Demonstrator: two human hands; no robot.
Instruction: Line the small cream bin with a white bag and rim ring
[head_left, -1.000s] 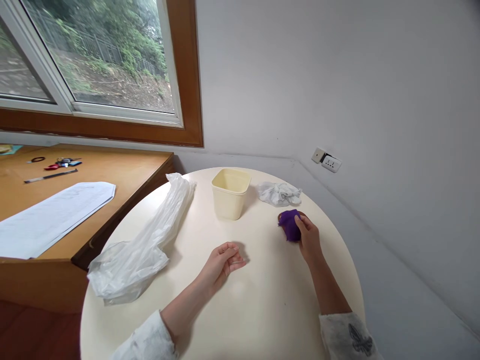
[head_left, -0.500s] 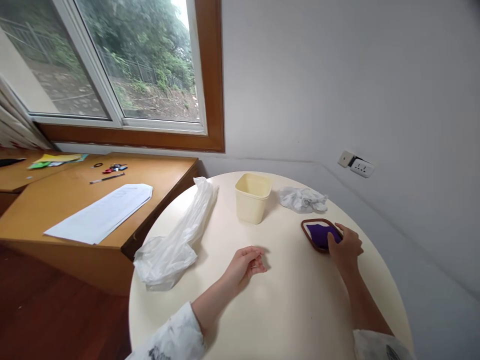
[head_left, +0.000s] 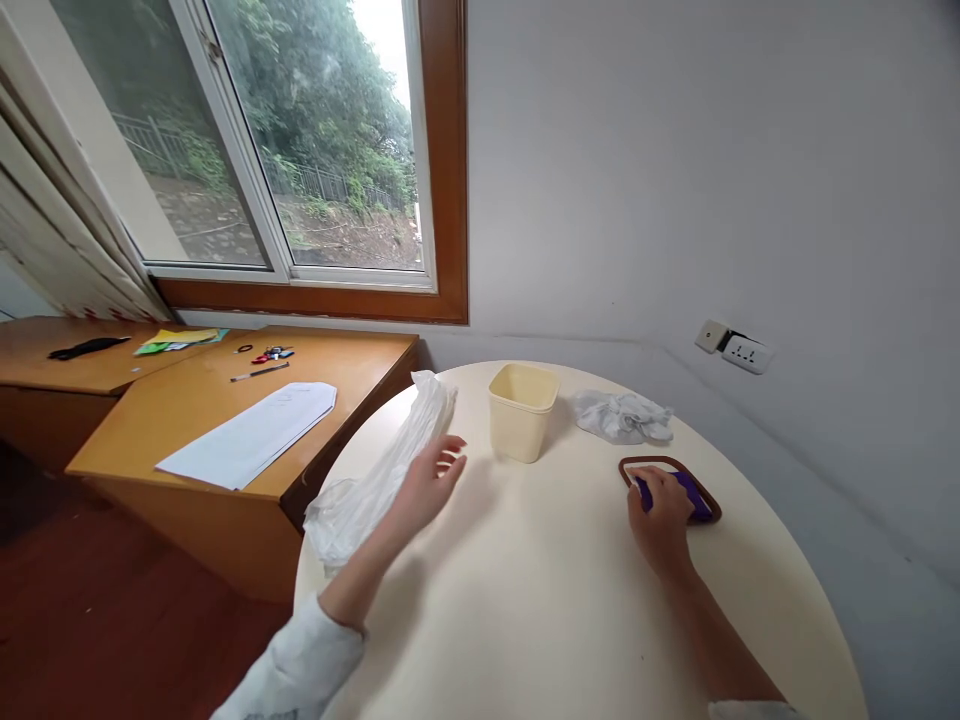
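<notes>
My left hand (head_left: pixel 429 485) is raised beside the white plastic bag (head_left: pixel 360 510), its fingers slightly bent and apart, with nothing in them. The bag lies long and crumpled on the left of the round table (head_left: pixel 555 600). On the right, my right hand (head_left: pixel 664 512) curls its fingers over a purple cloth (head_left: pixel 697 500). That cloth lies inside a brown-rimmed frame or lid (head_left: pixel 681 464), flat on the table; my hand hides part of both. A cream plastic container (head_left: pixel 521 425), open at the top, stands upright between and beyond my hands.
A crumpled whitish bag (head_left: pixel 622 416) lies right of the container, near the table's back edge. On the wooden desk (head_left: pixel 315 345) at left are paper sheets (head_left: pixel 251 435), a pen (head_left: pixel 259 372) and keys (head_left: pixel 274 354). A wall socket (head_left: pixel 746 353) is at right.
My left hand has moved forward and left toward the white plastic bag, its fingers spreading. My right hand has shifted from the right edge of the brown-rimmed piece to its left side.
</notes>
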